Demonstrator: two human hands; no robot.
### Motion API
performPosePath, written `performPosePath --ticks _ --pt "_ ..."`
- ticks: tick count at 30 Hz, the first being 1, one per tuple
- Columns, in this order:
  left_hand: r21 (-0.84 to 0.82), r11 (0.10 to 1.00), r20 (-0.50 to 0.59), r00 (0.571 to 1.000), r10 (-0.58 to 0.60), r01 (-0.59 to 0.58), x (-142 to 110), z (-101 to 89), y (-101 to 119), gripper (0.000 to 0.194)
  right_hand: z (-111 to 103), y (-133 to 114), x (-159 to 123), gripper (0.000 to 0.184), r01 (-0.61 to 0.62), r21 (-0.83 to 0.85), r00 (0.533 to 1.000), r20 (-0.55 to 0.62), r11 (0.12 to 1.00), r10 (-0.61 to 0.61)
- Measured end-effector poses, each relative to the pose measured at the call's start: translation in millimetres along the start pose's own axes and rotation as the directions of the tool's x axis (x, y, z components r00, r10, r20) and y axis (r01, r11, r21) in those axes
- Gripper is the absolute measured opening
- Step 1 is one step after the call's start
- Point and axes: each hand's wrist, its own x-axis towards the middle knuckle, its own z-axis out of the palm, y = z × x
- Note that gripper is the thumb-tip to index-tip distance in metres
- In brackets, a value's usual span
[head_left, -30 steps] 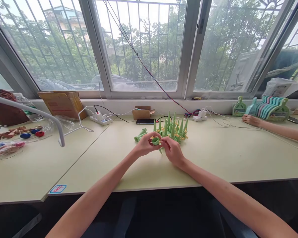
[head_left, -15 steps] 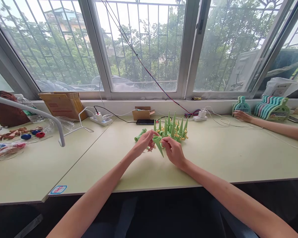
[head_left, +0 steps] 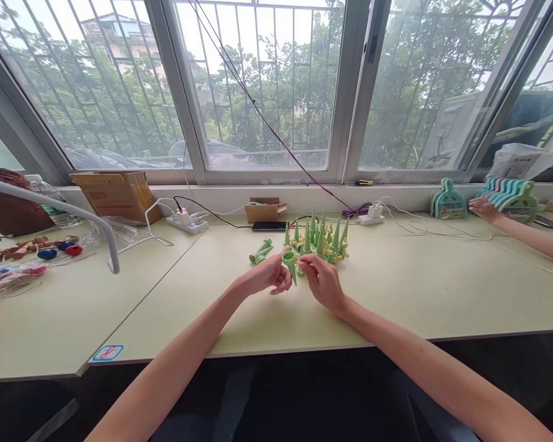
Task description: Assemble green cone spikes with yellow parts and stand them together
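Observation:
A green plastic watering spike (head_left: 289, 263) hangs point down between my hands, its round open end tilted up toward me. My left hand (head_left: 271, 274) grips it from the left, near the rim. On the other side, the fingertips of my right hand (head_left: 321, 279) are pinched together against the spike's side; what they hold is too small to make out. Just beyond stands a cluster of similar green spikes (head_left: 321, 238), points up, with small yellow parts near their bases. More green spikes (head_left: 260, 250) lie on their sides behind my left hand.
A black phone (head_left: 270, 226) lies behind the spikes, before a small open cardboard box (head_left: 263, 212). Power strips (head_left: 188, 223) and cables run along the window. A white metal stand (head_left: 105, 236) juts in at left. At right, a co-worker's hand (head_left: 486, 210) reaches beside pastel handled boards (head_left: 511, 199).
My left hand has turned and dropped slightly, and the spike's open end now faces me more. My right hand stays nearly still. The co-worker's hand has moved right, between the board stacks.

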Motion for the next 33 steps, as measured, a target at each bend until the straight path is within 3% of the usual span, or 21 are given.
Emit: performPosePath --ticks 8,19,29,33 --pt "-0.019 0.986 -0.072 0.983 0.167 -0.168 -5 5.7 4 0.052 1 4 0 0.021 0.021 -0.012 1.000 0.014 1.000 -0.021" --pt "0.209 0.941 -0.257 0.914 0.315 -0.266 -8 3.2 5 0.044 1 8 -1 0.023 0.010 -0.001 0.997 0.080 1.000 -0.010" --pt "0.449 0.823 -0.231 0.844 0.484 -0.349 -3 1.3 -3 0.052 1 14 -1 0.022 -0.075 0.002 0.992 0.106 0.997 0.074" --pt "0.553 0.748 -0.228 0.797 0.559 -0.366 0 1.4 -7 0.054 1 15 -1 0.022 -0.108 0.000 0.987 0.118 0.994 0.107"
